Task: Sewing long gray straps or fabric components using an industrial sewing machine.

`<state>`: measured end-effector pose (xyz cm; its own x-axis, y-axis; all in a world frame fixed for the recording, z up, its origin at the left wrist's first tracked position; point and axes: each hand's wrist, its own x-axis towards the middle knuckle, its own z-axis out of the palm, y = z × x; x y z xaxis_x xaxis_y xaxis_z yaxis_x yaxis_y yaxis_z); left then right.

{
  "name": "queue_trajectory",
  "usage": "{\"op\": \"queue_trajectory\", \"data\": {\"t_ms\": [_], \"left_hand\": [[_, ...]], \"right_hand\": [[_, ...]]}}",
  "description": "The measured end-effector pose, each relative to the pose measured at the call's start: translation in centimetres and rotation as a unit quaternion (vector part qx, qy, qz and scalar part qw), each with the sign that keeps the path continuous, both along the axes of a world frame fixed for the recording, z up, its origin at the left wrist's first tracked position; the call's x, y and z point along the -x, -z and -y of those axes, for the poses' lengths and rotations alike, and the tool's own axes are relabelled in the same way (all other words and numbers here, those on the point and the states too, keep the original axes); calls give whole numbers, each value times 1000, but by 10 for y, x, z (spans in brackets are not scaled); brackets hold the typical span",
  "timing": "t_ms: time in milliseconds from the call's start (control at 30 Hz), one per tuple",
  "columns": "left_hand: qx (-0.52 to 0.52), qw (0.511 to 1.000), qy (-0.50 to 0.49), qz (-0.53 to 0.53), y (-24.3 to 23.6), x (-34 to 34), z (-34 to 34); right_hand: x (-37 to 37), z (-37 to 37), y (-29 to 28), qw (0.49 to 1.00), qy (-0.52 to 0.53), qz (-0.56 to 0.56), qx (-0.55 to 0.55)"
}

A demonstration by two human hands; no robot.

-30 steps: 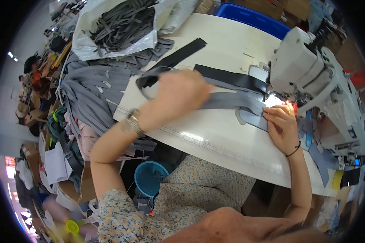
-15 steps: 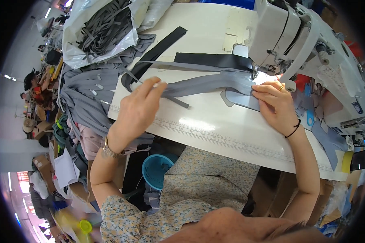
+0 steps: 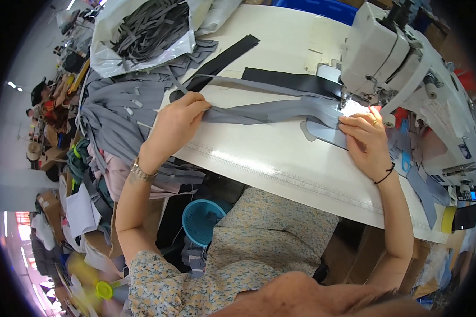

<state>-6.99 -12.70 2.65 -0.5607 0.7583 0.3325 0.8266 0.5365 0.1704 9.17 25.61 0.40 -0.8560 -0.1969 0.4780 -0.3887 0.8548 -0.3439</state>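
A grey fabric strip (image 3: pixel 251 114) stretches across the white sewing table toward the lit needle area of the sewing machine (image 3: pixel 378 55). Its left end is pinched between thumb and fingers of my left hand (image 3: pixel 177 122). At the machine, my right hand (image 3: pixel 367 136) presses its fingertips on the strip's edge, close by the presser foot (image 3: pixel 344 100). Behind that strip lie a narrow grey strip (image 3: pixel 238 83) and a wide black band (image 3: pixel 291 82), both leading to the foot. Another length of black band (image 3: pixel 225 62) slants away near my left hand.
A white plastic bag (image 3: pixel 103 50) of thin dark strips stands at the back left, beside heaped grey fabric strips (image 3: pixel 111 105). Blue scissors (image 3: pixel 405 145) and a yellow tape roll (image 3: pixel 448 219) lie right. A blue basket (image 3: pixel 201 224) sits below the table edge.
My left hand has lowered slightly and now pinches the grey strip's left end, pulling it straighter. My right hand stays by the needle. The whole view has shifted slightly.
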Motion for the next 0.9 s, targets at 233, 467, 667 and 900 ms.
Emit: {"op": "queue_trajectory", "data": {"t_ms": [233,467,667,900], "left_hand": [[-42,999,-11,2,-1,-9,-30],[-41,983,173,-47,0,-30,-52],[-18,853,517,66,16,-115,-125],[-64,915,389,82,20,-42,-180]], "right_hand": [[0,0,3,1000,-12,-21,-11],[-3,-8,7,999,32,17,-19],[0,-7,4,999,-8,52,11],[-4,-7,5,998,-23,57,18]]}}
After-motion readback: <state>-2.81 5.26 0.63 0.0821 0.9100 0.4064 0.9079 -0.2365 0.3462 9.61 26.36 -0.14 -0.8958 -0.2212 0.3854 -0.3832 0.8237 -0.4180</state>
